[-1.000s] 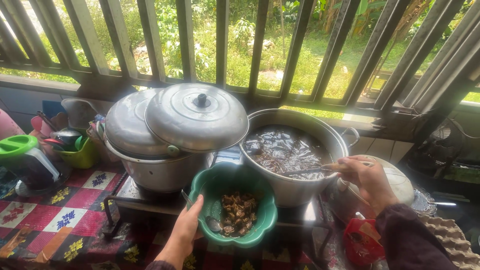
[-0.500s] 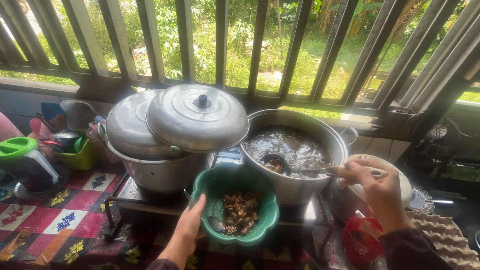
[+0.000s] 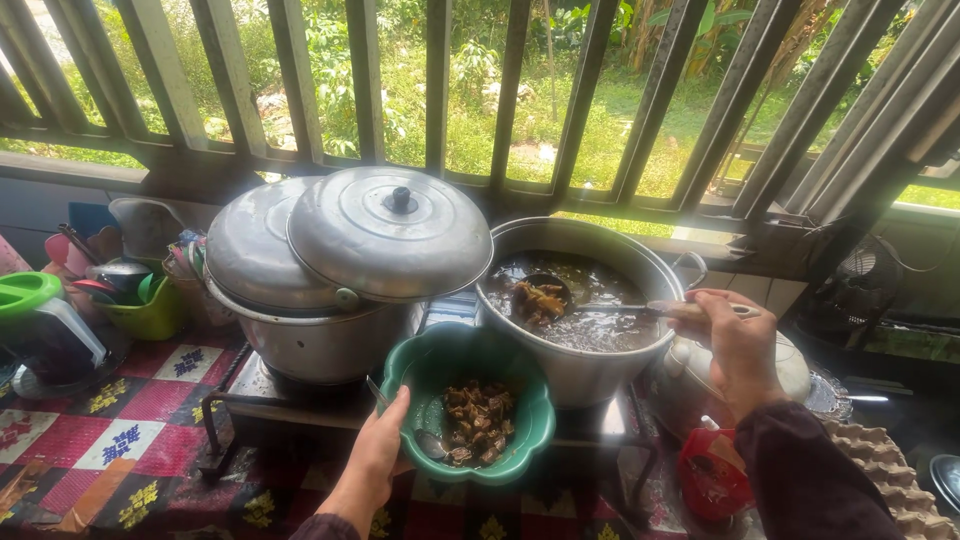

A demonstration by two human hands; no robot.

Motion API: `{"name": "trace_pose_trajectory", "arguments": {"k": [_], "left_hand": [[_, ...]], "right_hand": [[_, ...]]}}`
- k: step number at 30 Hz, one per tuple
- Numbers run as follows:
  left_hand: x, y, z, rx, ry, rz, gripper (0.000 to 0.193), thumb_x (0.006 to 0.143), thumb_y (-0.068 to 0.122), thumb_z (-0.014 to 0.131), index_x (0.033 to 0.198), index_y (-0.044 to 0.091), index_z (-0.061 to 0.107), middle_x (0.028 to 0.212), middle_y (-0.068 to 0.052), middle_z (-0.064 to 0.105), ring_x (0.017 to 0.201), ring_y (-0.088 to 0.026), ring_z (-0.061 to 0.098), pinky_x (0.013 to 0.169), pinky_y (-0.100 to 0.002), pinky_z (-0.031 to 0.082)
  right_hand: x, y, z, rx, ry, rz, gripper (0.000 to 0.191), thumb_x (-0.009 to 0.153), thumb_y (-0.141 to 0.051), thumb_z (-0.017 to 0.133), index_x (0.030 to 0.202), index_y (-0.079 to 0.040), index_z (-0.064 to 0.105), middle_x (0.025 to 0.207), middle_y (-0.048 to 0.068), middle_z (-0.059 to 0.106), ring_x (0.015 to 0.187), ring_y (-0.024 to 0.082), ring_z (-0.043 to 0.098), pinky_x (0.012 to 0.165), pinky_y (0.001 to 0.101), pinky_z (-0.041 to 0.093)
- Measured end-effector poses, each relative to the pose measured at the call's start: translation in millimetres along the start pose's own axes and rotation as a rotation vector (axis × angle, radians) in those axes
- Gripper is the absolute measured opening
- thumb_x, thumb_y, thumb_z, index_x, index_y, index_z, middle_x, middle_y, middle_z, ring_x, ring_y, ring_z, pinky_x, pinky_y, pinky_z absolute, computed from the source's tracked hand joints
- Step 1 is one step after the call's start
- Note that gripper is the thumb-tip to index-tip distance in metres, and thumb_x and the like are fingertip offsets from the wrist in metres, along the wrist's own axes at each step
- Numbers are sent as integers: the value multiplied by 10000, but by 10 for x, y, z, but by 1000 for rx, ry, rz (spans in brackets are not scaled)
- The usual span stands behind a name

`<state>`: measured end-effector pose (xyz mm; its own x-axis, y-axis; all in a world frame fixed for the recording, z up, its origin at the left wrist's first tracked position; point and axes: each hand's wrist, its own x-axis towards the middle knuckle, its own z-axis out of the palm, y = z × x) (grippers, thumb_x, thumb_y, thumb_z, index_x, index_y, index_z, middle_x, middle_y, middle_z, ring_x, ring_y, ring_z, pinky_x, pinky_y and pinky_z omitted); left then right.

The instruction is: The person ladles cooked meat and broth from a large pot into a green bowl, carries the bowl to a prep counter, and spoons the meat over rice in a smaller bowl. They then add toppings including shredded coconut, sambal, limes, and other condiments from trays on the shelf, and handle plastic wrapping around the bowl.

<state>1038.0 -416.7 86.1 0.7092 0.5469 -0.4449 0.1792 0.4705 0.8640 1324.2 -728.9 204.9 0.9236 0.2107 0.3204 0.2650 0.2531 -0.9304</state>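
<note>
Gripping the rim of a green bowl (image 3: 470, 405) at its near-left edge, the left hand (image 3: 380, 455) has its thumb over the lip and its fingers curled beneath, holding the bowl up in front of the stove. Inside the bowl lies a heap of dark brown meat pieces (image 3: 475, 420) in a little liquid. The right hand (image 3: 738, 345) is closed around the handle end of a ladle (image 3: 600, 305), fingers wrapped over it and thumb on top. The ladle reaches leftward over the open pot (image 3: 580, 300), and its scoop sits above the dark broth, loaded with brownish chunks. The bowl is just beside that pot's near wall, below its rim.

Left of the open pot stands a second large metal pot (image 3: 310, 320) on a stove frame (image 3: 225, 420). Two round metal lids (image 3: 390, 235) rest on top of it, the upper one with a black knob and lying askew over the other. Below the right wrist sits a red container (image 3: 710, 480), and behind the hand a pale rounded kettle-like vessel (image 3: 790, 365) is partly hidden. An egg tray (image 3: 880, 470) lies at the far right. The desk is covered by a patterned cloth (image 3: 130, 420) of red, white and dark squares. At the left edge are a green-lidded jug (image 3: 35, 320) and a green tub (image 3: 150, 310) holding utensils. Slanted wooden window bars (image 3: 440, 90) stand behind everything, with sunlit greenery beyond.
</note>
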Motion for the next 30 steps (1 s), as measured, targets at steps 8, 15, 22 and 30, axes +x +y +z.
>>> {"name": "trace_pose_trajectory", "arguments": {"k": [8,15,22,30], "left_hand": [[-3,-13,-12,2,-15,20,590,976,522,479,1435,154,536,1126,-83,731,889,-203,723,943,-490,552],[-24,30,-33,-7,-41,34,573,973,517,473,1423,169,536,1060,-86,743,848,-219,724,886,-482,584],[-17,29,-65,-51,-50,34,575,967,517,492,1419,163,544,1120,-79,730,884,-217,729,872,-497,599],[-34,-106,-156,26,-38,15,601,970,534,476,1477,211,481,1321,-61,655,1119,-224,671,950,-509,539]], "right_hand": [[2,0,-49,-32,23,-52,192,1012,-48,570,1044,122,654,984,247,714,853,326,754,774,394,649],[-134,-185,-179,69,19,-7,157,1015,-39,574,1055,99,638,1032,185,690,896,307,745,804,439,648],[-811,-461,57,-142,-188,-154,190,1023,-48,575,1083,96,682,1023,225,726,882,311,757,800,382,651],[-1311,-644,188,-656,-482,-889,165,870,-32,713,1033,-40,736,1081,137,754,936,199,761,767,264,599]]}}
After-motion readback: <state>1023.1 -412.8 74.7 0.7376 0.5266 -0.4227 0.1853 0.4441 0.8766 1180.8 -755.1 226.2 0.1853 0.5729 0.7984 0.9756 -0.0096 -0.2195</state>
